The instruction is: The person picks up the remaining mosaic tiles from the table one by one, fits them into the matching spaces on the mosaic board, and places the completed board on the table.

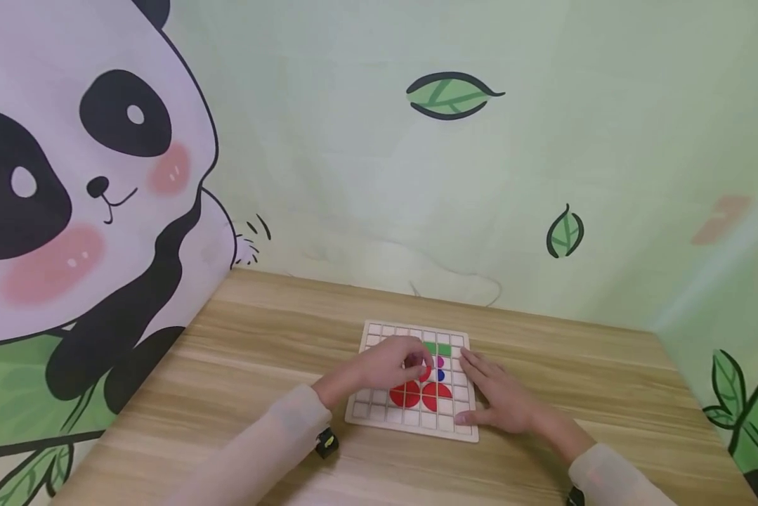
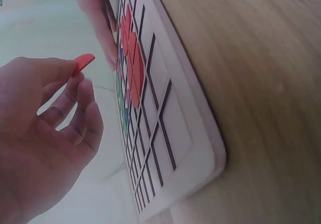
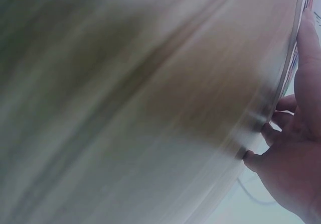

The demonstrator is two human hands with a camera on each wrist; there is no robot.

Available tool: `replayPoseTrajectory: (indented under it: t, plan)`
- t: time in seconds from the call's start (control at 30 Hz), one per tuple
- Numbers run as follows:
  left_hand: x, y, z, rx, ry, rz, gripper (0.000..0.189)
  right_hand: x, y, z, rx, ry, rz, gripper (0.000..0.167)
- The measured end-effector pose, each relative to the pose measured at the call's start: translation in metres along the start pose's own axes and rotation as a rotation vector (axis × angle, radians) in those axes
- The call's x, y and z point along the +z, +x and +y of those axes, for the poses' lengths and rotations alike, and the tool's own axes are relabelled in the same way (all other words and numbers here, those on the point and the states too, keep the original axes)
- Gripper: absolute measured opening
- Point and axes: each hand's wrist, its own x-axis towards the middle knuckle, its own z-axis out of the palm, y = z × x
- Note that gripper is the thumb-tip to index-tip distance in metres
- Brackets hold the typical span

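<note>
A pale square board (image 1: pixel 471 429) with a raised grid lies flat on the table. Red quarter-round tiles form two round shapes (image 1: pixel 405 395) near its lower middle; green tiles (image 1: pixel 444 349), a magenta piece (image 1: pixel 440 362) and a blue piece (image 1: pixel 441 375) sit above them. Over the board, my left hand (image 1: pixel 393 362) pinches a small red tile (image 2: pixel 84 62) between thumb and index finger, held apart from the grid in the left wrist view. My right hand (image 1: pixel 501 397) rests at the board's right edge, fingers extended, with fingertips touching the board and table (image 3: pixel 165 133).
The wood-grained table (image 1: pixel 277 330) extends around the board on all sides. Behind it stands a pale green wall covering (image 1: pixel 341 140) printed with leaves and a large panda (image 1: pixel 132 232). A black wrist device (image 1: pixel 327 443) sits below the left cuff.
</note>
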Motion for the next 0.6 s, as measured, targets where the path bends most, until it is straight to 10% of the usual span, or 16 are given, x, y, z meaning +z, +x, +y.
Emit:
replayPoseTrajectory:
  t: [0.6]
  plan:
    - [0.019,0.022,0.018,0.064,0.097,-0.082,0.006,0.000,0.001,0.003,-0.019,-0.014,-0.006,0.113]
